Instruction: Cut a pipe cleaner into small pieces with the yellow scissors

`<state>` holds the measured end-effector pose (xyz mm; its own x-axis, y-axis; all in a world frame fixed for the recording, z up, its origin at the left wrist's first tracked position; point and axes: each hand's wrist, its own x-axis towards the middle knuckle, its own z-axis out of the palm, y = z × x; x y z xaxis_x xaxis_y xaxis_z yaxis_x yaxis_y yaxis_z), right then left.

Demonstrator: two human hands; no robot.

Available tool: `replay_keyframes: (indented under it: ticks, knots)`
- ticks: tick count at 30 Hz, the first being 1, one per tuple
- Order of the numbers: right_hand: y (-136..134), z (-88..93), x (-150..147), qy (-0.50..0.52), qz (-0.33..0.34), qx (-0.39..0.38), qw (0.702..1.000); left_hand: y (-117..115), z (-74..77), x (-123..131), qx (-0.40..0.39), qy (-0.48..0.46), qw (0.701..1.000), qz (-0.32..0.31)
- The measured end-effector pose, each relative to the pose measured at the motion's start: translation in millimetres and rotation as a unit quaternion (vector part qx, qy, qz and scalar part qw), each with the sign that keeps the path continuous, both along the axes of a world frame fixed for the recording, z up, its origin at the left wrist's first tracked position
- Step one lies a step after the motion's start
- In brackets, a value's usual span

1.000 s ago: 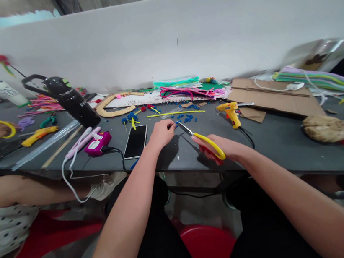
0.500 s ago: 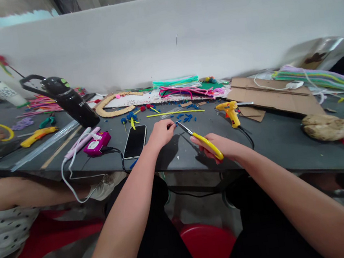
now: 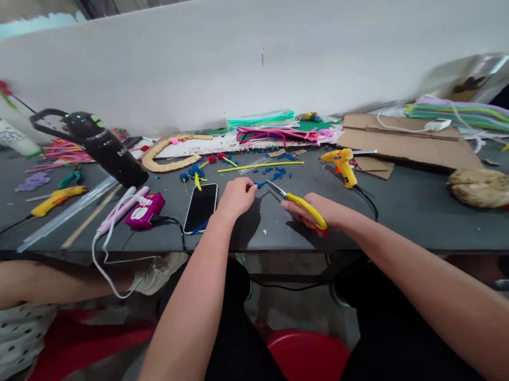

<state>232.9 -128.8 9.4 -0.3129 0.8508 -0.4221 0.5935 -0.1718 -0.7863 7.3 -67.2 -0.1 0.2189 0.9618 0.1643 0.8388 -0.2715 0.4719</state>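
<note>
My left hand (image 3: 238,196) is closed in a pinch on a blue pipe cleaner (image 3: 260,184), whose short end pokes out to the right past the fingertips. In my right hand (image 3: 314,212) are scissors (image 3: 304,207) with yellow handles, their blades pointing up and left toward that blue end. Small cut blue pieces (image 3: 279,173) are scattered just beyond the blades. A yellow pipe cleaner (image 3: 260,166) lies straight across the table behind them. Left of my left hand, a blue and yellow pipe cleaner flower (image 3: 196,176) rests above a phone (image 3: 201,209).
A yellow glue gun (image 3: 342,165) lies to the right, before cardboard (image 3: 405,139). At left stand a black bottle (image 3: 106,150) and a purple power adapter (image 3: 145,211) with cords. A stone-like lump (image 3: 483,186) sits far right. Another person's leg (image 3: 51,283) shows at left.
The blue end now sticks out further from my left fingers, and the scissors have shifted slightly away from them. The co-worker's hand at far left has mostly withdrawn from view.
</note>
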Motion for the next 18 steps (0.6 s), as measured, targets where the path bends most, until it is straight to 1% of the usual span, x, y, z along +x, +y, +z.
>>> replay_keyframes:
  ticks: [4,9,11,15,18]
  knots:
    - [1,-3.7,1,0.006,-0.010,-0.005,1.000,1,-1.1,-2,0.005,-0.002,1.000,0.001]
    - [-5,-3.5,5,0.051,-0.016,-0.048,0.997,3,-0.7,-3,0.013,-0.006,1.000,0.026]
    - [-8,-0.6,8,0.068,-0.002,-0.060,0.996,3,-0.2,-3,0.021,-0.011,0.999,0.025]
    - [-13,9.4,9,0.065,0.039,-0.047,0.996,3,1.5,2,0.024,-0.024,0.999,0.019]
    - [-15,14.5,8,0.059,0.044,-0.046,0.996,2,2.0,5,0.027,-0.034,0.999,0.009]
